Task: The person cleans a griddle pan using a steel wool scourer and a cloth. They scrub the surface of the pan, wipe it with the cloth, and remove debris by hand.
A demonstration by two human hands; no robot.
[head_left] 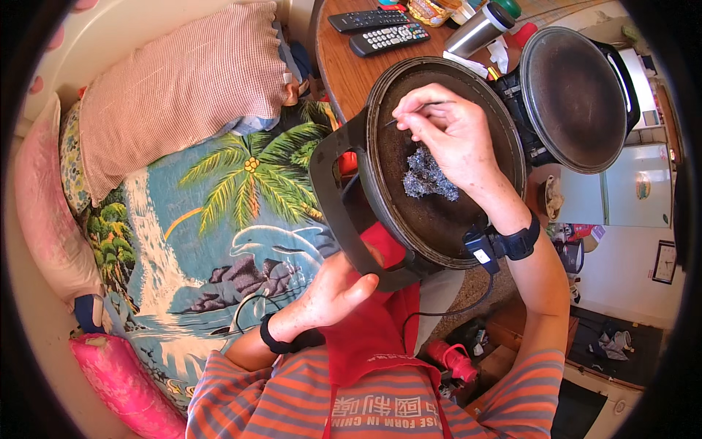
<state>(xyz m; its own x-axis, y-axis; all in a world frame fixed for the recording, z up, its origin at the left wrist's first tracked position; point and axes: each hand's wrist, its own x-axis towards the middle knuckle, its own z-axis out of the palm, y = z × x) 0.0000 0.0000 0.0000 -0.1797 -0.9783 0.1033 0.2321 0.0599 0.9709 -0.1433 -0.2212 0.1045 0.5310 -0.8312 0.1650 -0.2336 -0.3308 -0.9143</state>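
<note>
In a cluttered living space seen from the head camera, a bed with a blanket printed with a palm tree, waterfall and dolphin fills the left, a checked pillow lying at its upper end. Beside it stands a wooden table bearing two black remote controls and a steel tumbler. A round double-sided griddle lies opened in front of the person, its dark lid plate folded back to the right.

Above the lower plate, the person's right hand pinches a thin dark sliver between thumb and forefinger, the other fingers curled. A loose tangle of silvery steel wool rests on that plate, just beneath the palm; whether the two touch cannot be told. The left hand is at the lower end of the griddle's broad black handle, thumb extended and fingers partly hidden behind it, so how firmly they grasp cannot be told. A black device is strapped to the right wrist, and a red apron covers an orange-and-grey striped shirt.
</note>
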